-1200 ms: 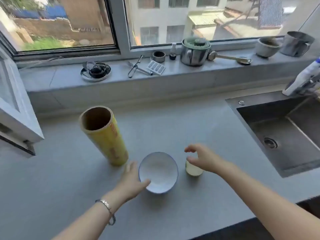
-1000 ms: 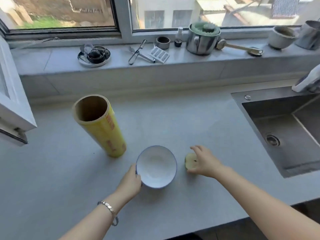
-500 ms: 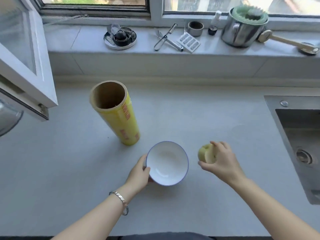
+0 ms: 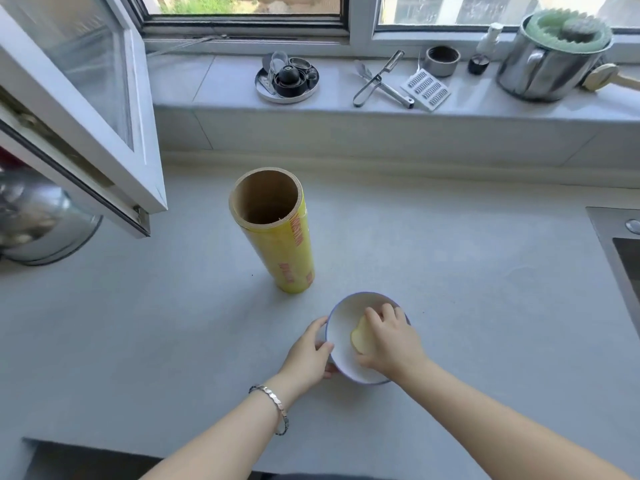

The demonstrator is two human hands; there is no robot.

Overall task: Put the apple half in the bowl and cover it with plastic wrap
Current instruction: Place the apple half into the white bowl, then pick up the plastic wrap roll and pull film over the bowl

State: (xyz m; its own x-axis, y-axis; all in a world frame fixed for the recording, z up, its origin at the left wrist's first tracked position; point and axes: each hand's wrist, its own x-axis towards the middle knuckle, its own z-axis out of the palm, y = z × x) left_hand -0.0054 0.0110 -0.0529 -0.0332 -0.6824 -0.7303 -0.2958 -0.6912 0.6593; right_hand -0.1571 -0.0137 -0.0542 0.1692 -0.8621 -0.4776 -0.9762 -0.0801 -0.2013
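Note:
A white bowl with a blue rim sits on the grey counter near the front. My left hand grips its left rim. My right hand reaches down into the bowl and holds the pale yellow apple half inside it, fingers still around the fruit. A tall yellow roll of plastic wrap stands upright just behind and left of the bowl, its cardboard core open at the top.
An open window sash juts over the counter at the left, above a metal pot. The sill holds a peeler, a small dish and a steel pot. The sink edge lies at the right.
My right hand took the apple half off the counter, lifted it and lowered it into the bowl. My left hand stayed on the bowl's rim. The camera tilted down and left.

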